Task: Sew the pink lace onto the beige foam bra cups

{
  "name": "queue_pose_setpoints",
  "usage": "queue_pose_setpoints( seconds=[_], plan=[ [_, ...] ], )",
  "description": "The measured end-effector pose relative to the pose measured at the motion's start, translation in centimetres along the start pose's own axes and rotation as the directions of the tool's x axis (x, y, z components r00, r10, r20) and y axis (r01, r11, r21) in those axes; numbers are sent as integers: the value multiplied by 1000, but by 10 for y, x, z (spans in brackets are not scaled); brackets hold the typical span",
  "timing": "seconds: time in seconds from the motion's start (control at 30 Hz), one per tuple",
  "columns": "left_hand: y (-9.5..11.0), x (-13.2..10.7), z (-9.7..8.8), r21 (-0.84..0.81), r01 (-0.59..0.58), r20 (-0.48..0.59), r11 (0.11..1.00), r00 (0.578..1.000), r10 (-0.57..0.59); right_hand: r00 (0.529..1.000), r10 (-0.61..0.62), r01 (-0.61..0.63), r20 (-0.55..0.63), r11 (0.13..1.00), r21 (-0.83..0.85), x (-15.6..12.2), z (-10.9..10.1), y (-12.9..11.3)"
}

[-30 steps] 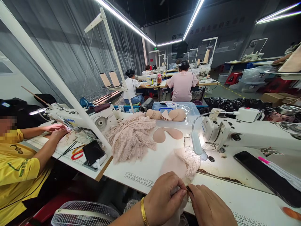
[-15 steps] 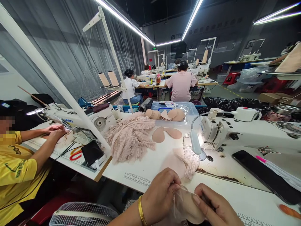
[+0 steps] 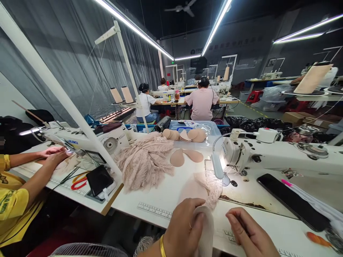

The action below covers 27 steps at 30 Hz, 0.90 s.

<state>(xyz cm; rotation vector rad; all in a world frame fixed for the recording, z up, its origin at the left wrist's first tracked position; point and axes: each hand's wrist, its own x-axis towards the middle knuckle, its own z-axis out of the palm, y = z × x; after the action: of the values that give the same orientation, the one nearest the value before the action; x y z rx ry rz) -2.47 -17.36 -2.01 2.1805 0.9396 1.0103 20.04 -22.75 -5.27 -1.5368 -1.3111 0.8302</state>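
Observation:
My left hand point(image 3: 184, 226), with a gold bracelet at the wrist, is closed around a thin beige fabric cup point(image 3: 206, 232). The cup stands on edge, its curved rim between thumb and fingers. To its right, apart from the cup, my right hand point(image 3: 250, 232) is closed in a pinch, thumb against the forefinger, with nothing showing between them. Just beyond my hands lies a beige lace piece point(image 3: 213, 185) with sheer fabric, reaching under the lamp by the sewing machine point(image 3: 241, 153). Two teardrop-shaped beige pads point(image 3: 177, 158) lie farther back.
A heap of beige lace point(image 3: 146, 162) covers the table's left part. Stacked round pads point(image 3: 197, 135) rest on a clear plastic box. A black phone point(image 3: 292, 201) and an orange object point(image 3: 318, 239) lie at right. A co-worker in a yellow shirt point(image 3: 13, 203) sews at left.
My right hand has let go of the beige cup and moved apart to the right. The left hand keeps the cup, now turned more upright. The view has shifted slightly.

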Motion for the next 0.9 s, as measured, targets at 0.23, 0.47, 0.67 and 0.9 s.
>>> queue_pose_setpoints(
  seconds=[0.23, 0.47, 0.67, 0.9],
  plan=[
    [15, 14, -9, -305, 417, 182, 857, 908, -377, 754, -653, 448, -73, 593, -669, 13, -41, 20],
    [20, 9, 0, -216, 271, 165, 938, 957, -238, 784, -618, 598, 58, 728, -334, 1, 12, -30],
    [18, 8, -1, -253, 413, 142, 875, 910, -388, 814, -567, 504, -126, 798, -332, 0, 18, -10],
    [24, 15, 6, -351, 511, 234, 785, 859, -455, 890, -455, 455, -27, 890, 16, -9, 16, -31]
  ],
)
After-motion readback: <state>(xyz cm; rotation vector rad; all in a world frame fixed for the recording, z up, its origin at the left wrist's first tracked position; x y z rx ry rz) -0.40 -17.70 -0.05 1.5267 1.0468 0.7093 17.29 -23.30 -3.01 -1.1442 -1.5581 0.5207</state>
